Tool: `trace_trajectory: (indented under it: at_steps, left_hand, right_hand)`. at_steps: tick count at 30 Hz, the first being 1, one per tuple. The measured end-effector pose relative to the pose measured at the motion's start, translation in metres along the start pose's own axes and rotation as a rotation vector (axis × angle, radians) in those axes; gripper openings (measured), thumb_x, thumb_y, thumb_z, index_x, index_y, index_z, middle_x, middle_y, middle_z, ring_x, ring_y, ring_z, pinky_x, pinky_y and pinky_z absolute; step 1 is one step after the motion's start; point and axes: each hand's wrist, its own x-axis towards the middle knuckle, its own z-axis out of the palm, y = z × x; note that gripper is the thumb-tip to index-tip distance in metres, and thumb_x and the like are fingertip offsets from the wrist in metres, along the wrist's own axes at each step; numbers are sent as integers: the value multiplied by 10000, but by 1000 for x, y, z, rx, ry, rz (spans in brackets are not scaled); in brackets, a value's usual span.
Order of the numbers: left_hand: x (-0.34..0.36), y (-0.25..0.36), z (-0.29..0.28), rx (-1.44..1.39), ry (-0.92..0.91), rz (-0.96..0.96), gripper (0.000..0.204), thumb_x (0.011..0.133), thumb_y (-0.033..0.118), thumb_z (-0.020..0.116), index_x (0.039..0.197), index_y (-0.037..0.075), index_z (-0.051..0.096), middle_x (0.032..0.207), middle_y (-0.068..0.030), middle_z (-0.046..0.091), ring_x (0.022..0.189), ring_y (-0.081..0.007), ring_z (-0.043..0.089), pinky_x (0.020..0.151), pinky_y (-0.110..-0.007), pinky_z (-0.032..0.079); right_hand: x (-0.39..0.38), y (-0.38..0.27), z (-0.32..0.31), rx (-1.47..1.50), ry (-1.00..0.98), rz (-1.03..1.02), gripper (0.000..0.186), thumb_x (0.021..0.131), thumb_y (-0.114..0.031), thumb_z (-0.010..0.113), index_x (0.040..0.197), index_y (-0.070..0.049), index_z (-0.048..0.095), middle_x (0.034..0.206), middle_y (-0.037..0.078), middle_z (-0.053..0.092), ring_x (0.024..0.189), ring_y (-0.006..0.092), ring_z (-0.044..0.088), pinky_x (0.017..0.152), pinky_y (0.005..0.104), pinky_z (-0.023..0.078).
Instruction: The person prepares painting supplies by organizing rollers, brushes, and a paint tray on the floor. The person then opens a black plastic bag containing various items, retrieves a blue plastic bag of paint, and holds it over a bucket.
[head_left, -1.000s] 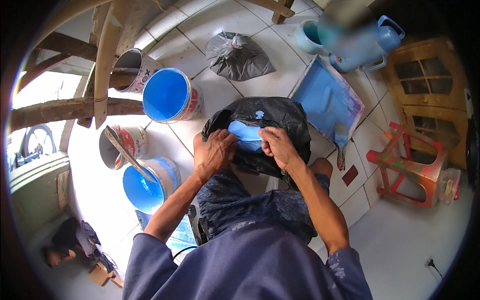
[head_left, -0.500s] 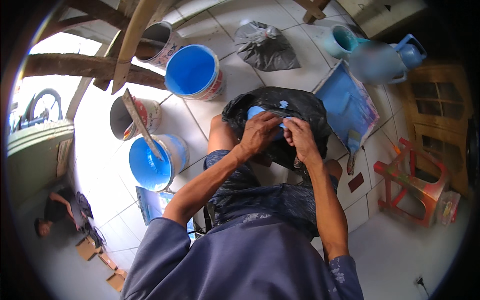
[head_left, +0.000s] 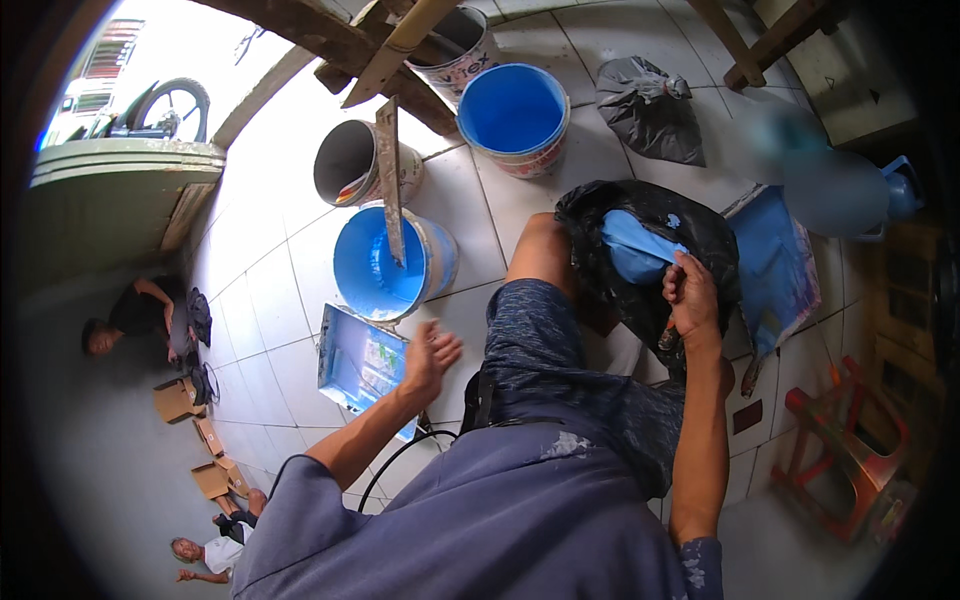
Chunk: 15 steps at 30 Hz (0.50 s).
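Blue sheet point(head_left: 632, 243) shows in the head view between 2 and 3 o'clock of the middle, bunched in the mouth of a black plastic bag point(head_left: 580, 207) beside the person's left knee. The right hand point(head_left: 690, 295) pinches the sheet's 3 o'clock end between thumb and fingertips — a handle point(head_left: 668, 335) shows just below, but I cannot tell whether that hand holds it. The left hand point(head_left: 432, 362) is in the air at the bag's 8 o'clock, fingers loosely spread and holding nothing. Reckoned from the bag, a tied grey bag point(head_left: 648, 115) lies at 12, a blue-lined bucket point(head_left: 520, 160) stands between 10 and 11, and a paint-coated bucket point(head_left: 440, 260) with a wooden stick point(head_left: 389, 180) leaning out of it sits at 9. One blue tray point(head_left: 780, 240) lies at 3 — another point(head_left: 350, 345) at 8. A red stool point(head_left: 850, 430) stands between 4 and 5.
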Motion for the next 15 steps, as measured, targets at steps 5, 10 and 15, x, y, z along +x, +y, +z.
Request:
trace_trajectory:
  at_steps: [5,10,15]
  left_hand:
    - [34,18,-65,-127,178,288,899,819,561,517,1467,89,109,1458,-231,224,1167,-336,505,993,-445,355]
    - [37,17,-61,-159,204,201,796,838,530,518,1420,58,247,1401,-190,367,1100,-298,553,932,-377,407]
    - [25,38,-37,356,33,442,413,826,340,654,1084,28,571,903,-46,608,773,-210,597,701,-299,493]
  right_hand:
    - [-1,2,1,92,56,46,176,867,-179,627,753,-92,524,629,16,507,507,107,480,422,219,359]
    - [2,5,-4,105,80,55,184,852,-180,643,743,-84,531,623,28,518,511,124,488,427,230,370]
    - [2,7,-2,100,93,54,175,852,-174,636,741,-85,535,623,26,521,509,123,491,427,228,373]
